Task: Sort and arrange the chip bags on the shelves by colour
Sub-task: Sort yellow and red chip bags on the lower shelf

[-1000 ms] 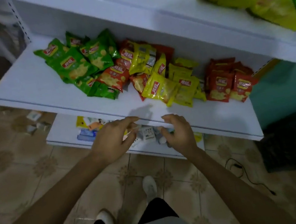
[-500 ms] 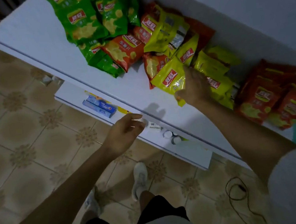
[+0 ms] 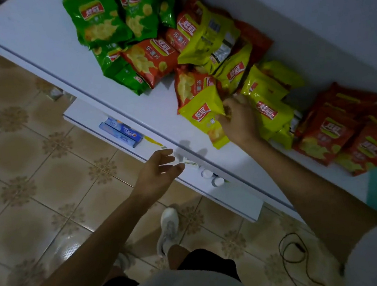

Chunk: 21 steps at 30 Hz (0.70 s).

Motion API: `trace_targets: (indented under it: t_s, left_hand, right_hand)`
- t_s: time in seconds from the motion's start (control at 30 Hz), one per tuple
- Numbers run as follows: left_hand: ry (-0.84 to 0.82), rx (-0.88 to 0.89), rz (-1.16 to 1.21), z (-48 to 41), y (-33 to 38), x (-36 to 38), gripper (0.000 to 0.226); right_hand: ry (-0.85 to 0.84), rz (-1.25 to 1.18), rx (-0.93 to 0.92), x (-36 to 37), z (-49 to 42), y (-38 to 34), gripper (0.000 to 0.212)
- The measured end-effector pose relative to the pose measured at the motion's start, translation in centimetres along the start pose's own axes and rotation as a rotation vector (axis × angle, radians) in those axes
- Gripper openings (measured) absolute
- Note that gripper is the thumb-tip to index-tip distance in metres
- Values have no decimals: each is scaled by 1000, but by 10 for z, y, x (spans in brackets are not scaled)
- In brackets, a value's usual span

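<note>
Your right hand (image 3: pixel 236 121) pinches yellow chip bag (image 3: pixel 203 116) at frame centre; your left hand (image 3: pixel 156 174) hovers below, fingers spread, holding nothing.

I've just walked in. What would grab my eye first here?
The bright chip bags jumbled on the white shelf: green bags at the left, a stack of red bags at the right, red and yellow mixed between. The right hand grips a yellow bag at the front of the mix, while the left hand hangs open near the shelf's front edge.

Toothpaste boxes (image 3: pixel 121 134), white sneaker (image 3: pixel 168 229), black cable (image 3: pixel 294 252)
</note>
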<state>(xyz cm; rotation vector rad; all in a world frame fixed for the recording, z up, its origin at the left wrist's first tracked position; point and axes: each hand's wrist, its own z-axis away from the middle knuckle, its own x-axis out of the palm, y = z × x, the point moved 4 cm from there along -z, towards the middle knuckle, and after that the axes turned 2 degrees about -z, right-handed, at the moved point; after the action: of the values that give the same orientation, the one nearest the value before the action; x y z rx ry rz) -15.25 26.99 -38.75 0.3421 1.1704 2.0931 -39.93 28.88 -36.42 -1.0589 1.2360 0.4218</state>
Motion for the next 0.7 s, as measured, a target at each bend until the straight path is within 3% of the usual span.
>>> trace_targets:
  t_s: [0.2, 0.33, 0.5, 0.6, 0.7]
  left_hand:
    - [-34, -45, 167, -2, 16, 4, 71]
    - [-85, -28, 205, 1, 16, -3, 74]
    - [-9, -43, 204, 1, 12, -9, 46]
    - [102, -119, 231, -2, 10, -10, 34]
    - [70, -139, 236, -5, 12, -4, 52]
  right_hand:
    - [-200, -894, 408, 3, 72, -47, 13]
    - [-186, -1003, 496, 4, 104, -67, 19]
    - [-148, -1116, 672, 12, 111, -43, 45]
    - [99, -1013, 840, 14, 101, 9, 32]
    - [361, -852, 894, 10, 83, 67, 42]
